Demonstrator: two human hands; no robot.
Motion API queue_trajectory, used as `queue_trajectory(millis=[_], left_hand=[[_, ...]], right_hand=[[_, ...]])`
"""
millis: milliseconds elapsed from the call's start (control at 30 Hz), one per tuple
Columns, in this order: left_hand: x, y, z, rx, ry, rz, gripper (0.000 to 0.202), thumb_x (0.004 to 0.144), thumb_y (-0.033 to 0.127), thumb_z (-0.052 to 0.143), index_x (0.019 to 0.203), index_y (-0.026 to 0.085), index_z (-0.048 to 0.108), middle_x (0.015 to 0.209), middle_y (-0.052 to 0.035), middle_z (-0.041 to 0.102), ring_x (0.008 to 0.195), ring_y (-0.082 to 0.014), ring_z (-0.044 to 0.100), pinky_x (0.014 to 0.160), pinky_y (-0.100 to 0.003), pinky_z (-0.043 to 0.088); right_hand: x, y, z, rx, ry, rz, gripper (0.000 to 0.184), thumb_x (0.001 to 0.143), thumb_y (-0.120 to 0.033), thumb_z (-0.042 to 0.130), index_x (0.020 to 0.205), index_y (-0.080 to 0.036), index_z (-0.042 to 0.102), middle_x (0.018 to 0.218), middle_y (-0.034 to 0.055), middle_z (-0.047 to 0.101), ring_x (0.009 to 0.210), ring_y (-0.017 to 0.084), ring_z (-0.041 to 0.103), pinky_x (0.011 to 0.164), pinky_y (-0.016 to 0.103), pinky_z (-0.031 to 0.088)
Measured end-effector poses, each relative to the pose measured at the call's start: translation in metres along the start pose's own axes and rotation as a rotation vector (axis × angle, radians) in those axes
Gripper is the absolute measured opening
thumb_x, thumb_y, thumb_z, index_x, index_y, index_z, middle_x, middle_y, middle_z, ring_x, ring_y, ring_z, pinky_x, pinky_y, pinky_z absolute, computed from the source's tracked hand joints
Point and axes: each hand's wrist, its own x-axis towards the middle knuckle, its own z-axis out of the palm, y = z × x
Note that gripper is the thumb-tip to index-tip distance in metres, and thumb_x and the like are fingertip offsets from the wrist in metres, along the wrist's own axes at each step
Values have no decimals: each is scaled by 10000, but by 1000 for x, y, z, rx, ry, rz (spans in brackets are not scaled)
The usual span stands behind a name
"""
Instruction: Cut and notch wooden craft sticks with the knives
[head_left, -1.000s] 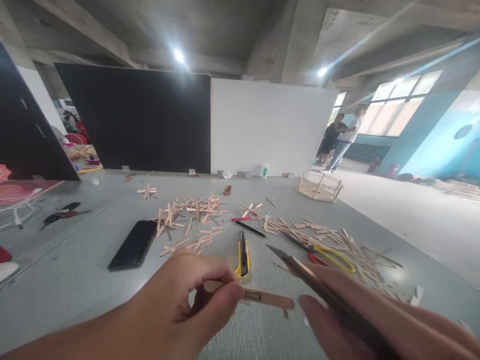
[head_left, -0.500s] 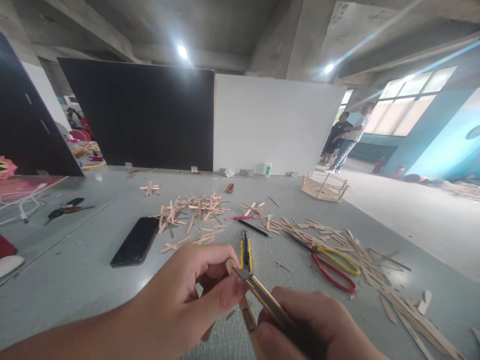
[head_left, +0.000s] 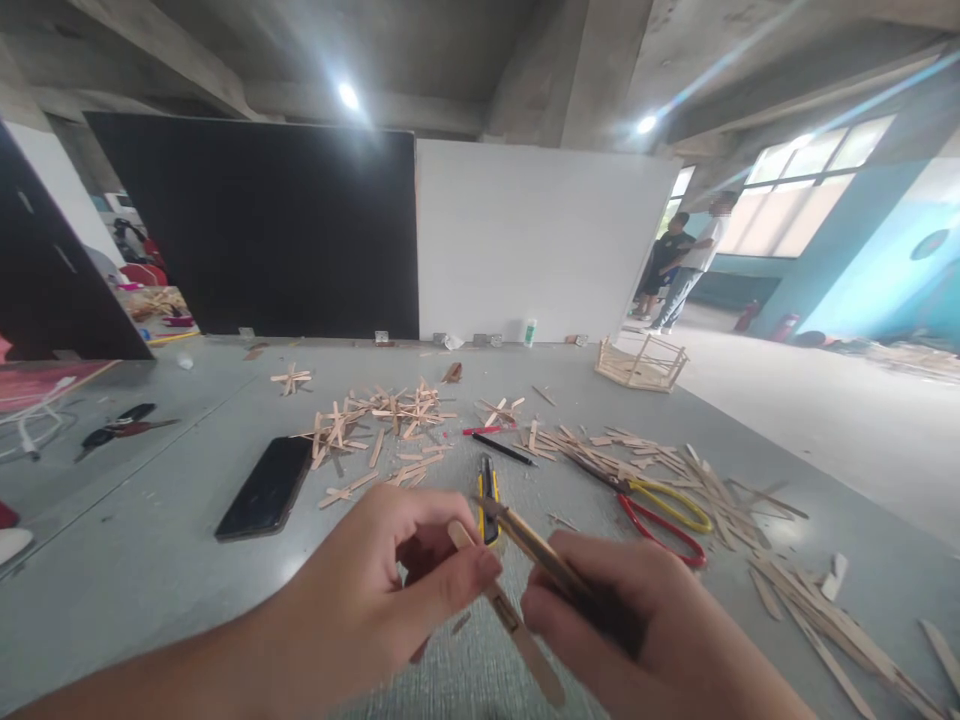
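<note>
knife shifted away from stick; bare table between left hand, phone

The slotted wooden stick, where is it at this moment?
In the head view, the stick is at lower centre, pinched in the left hand, left of the right hand.

Tan is being shown by the held stick, yellow and black by the cutter, red and yellow by the scissors
</note>
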Motion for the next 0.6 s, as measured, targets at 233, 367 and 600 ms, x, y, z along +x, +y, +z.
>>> queue_trajectory(millis=[233, 367, 600], left_hand=[[46, -86, 35, 30, -145, -144, 418, 900, 572, 613, 741, 190, 554, 583, 36, 536, 426, -110, 476, 427, -213, 379], [49, -108, 42, 129, -97, -89, 292, 900, 423, 657, 751, 176, 613, 602, 39, 525, 535, -123, 480, 520, -223, 342], [44, -108, 38, 433, -56, 50, 254, 1012, 264, 499, 782, 190, 577, 637, 41, 521, 575, -129, 455, 579, -251, 306]], right_hand=[[19, 90, -11, -425, 299, -160, 259, 1083, -309, 354, 873, -229, 482, 599, -79, 434, 516, 114, 411, 503, 224, 332], [6, 139, -8, -709, 207, -392, 210, 1043, -122, 351, 1017, -195, 546, 731, -5, 618, 558, 127, 567, 524, 236, 419], [-5, 143, -16, -981, 54, -640, 443, 948, 17, 344, 1357, -98, 469, 1007, 126, 720, 758, 203, 716, 666, 315, 590]])
